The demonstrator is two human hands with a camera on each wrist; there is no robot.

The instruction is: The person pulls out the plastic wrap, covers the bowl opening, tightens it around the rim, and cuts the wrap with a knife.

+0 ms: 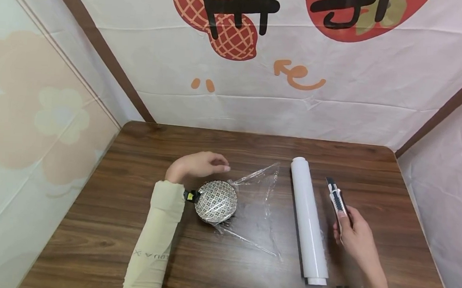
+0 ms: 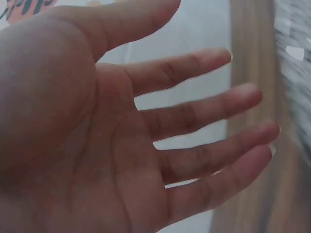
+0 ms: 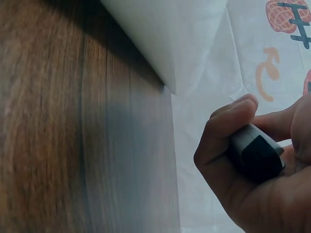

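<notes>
My right hand [image 1: 359, 240] grips a utility knife [image 1: 335, 198] over the right of the table, its dark tip pointing away from me. In the right wrist view, curled fingers wrap the knife's dark butt end [image 3: 262, 158]. My left hand [image 1: 202, 163] hovers just beyond a small round patterned bowl [image 1: 215, 199], holding nothing. Its fingers [image 2: 194, 114] are spread and relaxed in the left wrist view. Clear cling film [image 1: 254, 213] lies over the bowl and stretches out to its right as a loose, wrinkled sheet. Between that sheet and the knife lies a white roll of film [image 1: 310, 225].
Everything stands on a dark wood-grain table [image 1: 98, 224]. A printed fabric sheet [image 1: 258, 112] hangs behind its far edge, with more fabric at the left and right sides. Dark straps with a yellow mark sit at both wrists.
</notes>
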